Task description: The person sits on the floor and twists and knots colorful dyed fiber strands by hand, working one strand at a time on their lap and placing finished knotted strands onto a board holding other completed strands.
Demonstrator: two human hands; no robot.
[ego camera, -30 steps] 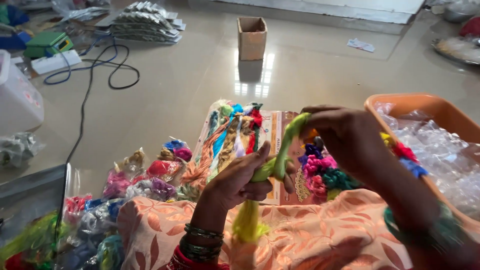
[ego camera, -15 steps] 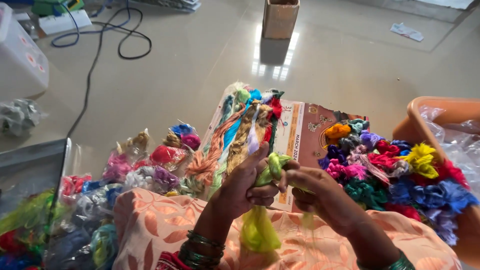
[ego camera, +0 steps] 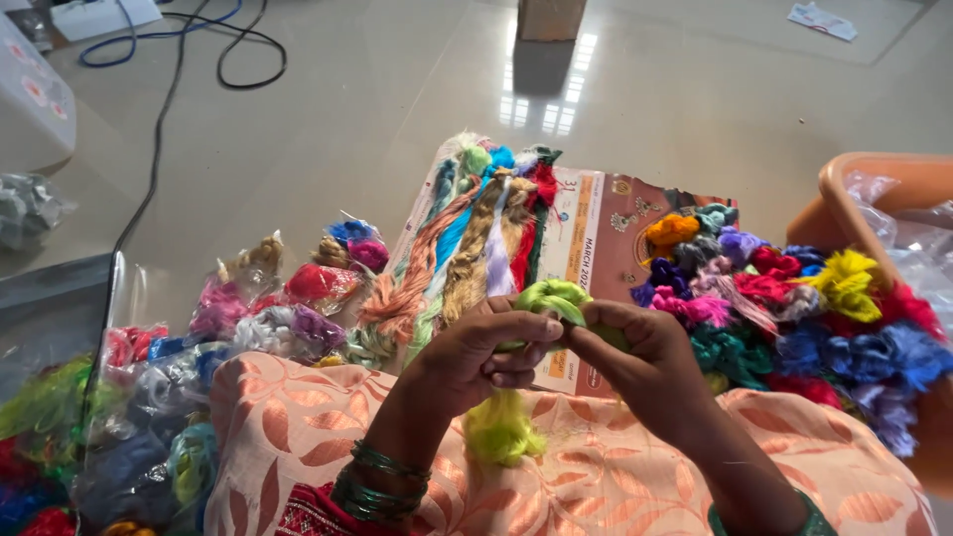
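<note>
Both my hands meet over my lap on a lime-green skein of thread. My left hand pinches it from the left, and its loose tail hangs down onto my peach patterned clothing. My right hand grips the looped end from the right. Just beyond my hands, several long twisted skeins in many colours lie side by side on a printed paper sheet.
A heap of small coloured thread bundles lies at the right beside an orange plastic tub. Bagged thread bundles crowd the left. Cables run over the glossy floor, with a cardboard box at the far edge.
My right hand has come down from raised with the green skein stretched out, to meet my left hand over my lap. The skein is now bunched into a loop. The view tilted down.
</note>
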